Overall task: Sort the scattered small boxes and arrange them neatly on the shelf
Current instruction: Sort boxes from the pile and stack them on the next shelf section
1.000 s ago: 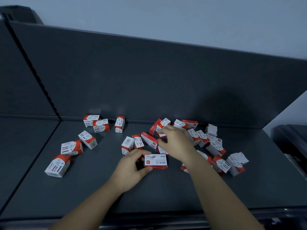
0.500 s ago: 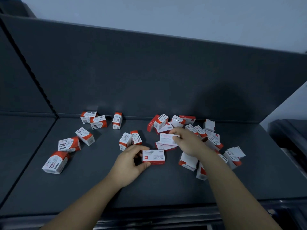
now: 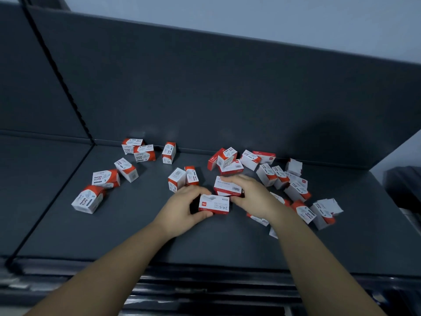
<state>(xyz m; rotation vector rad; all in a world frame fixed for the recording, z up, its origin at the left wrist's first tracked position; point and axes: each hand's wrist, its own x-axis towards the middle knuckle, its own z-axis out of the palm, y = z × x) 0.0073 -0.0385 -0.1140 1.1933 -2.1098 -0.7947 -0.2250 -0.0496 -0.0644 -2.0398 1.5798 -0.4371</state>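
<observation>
Several small red-and-white boxes lie scattered on a dark grey shelf (image 3: pixel 114 236). My left hand (image 3: pixel 182 210) grips the left end of a flat staple box marked 24/6 (image 3: pixel 214 204) at the shelf's middle. My right hand (image 3: pixel 252 195) holds a second flat staple box (image 3: pixel 227 187), barcode side up, just behind the first and touching it. Paper clip boxes (image 3: pixel 106 179) lie to the left, and a denser pile of boxes (image 3: pixel 282 176) spreads to the right, partly hidden by my right wrist.
The shelf's dark back panel (image 3: pixel 205 99) rises behind the boxes. A black perforated upright (image 3: pixel 59 71) divides this bay from the one on the left. The shelf's front edge (image 3: pixel 205 267) runs below my forearms. Dark equipment (image 3: pixel 403 185) stands at the far right.
My right hand lifted a flat staple box out of the pile and brought it toward me, against the box in my left hand. My left hand stayed on its box.
</observation>
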